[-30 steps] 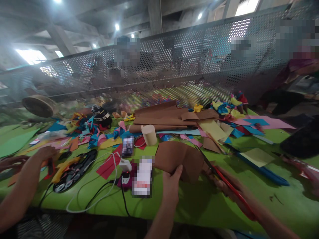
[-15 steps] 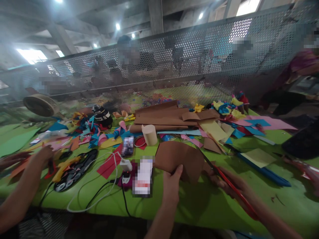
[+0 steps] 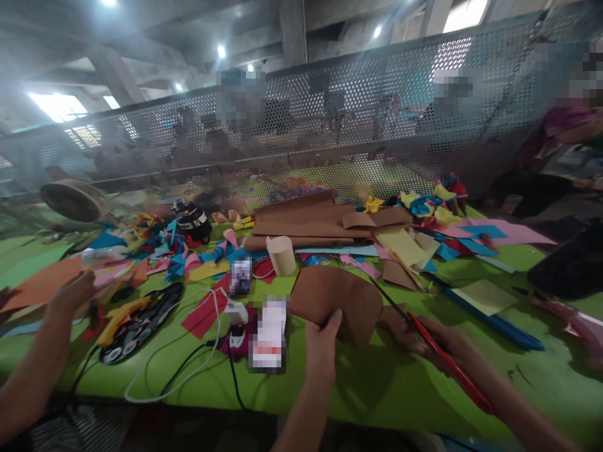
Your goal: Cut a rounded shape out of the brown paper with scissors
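**Curved cut looks part done**

Left hand (image 3: pixel 323 344) pinches brown paper (image 3: pixel 336 292) over the table's (image 3: pixel 377 395) near middle; right hand (image 3: pixel 456 345) grips scissors (image 3: pixel 459 376) at its right edge. The far side is already rounded; the right-side cut appears unfinished.

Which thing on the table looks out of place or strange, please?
Mainly untidiness: left of the left hand, a white cable loops loosely across the green table and over red paper, and a black cable runs to the front edge, where it could snag. I see no clear spill or damage.
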Motion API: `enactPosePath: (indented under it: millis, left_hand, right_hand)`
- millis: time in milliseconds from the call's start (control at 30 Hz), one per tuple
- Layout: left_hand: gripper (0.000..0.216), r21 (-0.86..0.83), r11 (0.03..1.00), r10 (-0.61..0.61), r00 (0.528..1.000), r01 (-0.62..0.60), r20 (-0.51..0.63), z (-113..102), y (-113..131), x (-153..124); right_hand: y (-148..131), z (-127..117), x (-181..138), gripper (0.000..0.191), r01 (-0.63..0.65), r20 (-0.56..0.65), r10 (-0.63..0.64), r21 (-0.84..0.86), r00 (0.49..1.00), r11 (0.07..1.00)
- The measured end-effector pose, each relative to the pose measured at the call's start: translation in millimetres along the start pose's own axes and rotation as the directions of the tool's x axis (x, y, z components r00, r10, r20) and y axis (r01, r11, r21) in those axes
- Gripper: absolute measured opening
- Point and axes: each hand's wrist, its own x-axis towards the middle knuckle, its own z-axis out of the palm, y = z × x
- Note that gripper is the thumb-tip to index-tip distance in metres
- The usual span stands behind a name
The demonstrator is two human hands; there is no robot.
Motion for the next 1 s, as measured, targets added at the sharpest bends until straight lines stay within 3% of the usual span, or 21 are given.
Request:
enactPosePath:
  millis: [133, 300, 467, 600, 800, 1000]
  left_hand:
    - [0.045, -0.028, 0.999, -0.018, 1.0, 0.017, -0.018, -0.9, -3.5, 1.5]
    - [0.044, -0.064, 0.998, -0.017, 1.0, 0.017, -0.01, -1.4, -6.0, 2.1]
    - [0.046, 0.012, 0.999, -0.048, 0.998, 0.048, -0.039, -1.4, -7.1, 1.9]
    - [0.048, 0.054, 0.998, -0.017, 0.999, 0.019, -0.035, -1.0, -8.2, 1.4]
    - [0.053, 0.049, 0.998, 0.049, 0.998, -0.048, -0.028, -1.4, -11.5, 2.7]
    - [0.05, 0.034, 0.999, 0.028, 0.998, -0.026, -0.052, 0.1, -8.5, -0.7]
  right_hand:
    - [1.7, 5.6, -6.0, 0.052, -0.005, 0.001, 0.005, 0.034, 1.0, 0.999]
    - [20.3, 15.2, -13.1, 0.075, -0.118, -0.028, 0.12, 0.064, 0.992, 0.991]
    - [21.9, 24.7, -10.4, 0.07, -0.099, 0.007, 0.099, 0.096, 0.995, 0.99]
    - [14.4, 31.5, -7.0, 0.077, -0.119, 0.0, 0.12, 0.113, 0.993, 0.986]
    - [10.4, 36.8, -3.6, 0.074, -0.088, -0.006, 0.089, 0.127, 0.996, 0.988]
    - [5.5, 38.4, -2.8, 0.077, -0.11, -0.033, 0.114, 0.116, 0.993, 0.987]
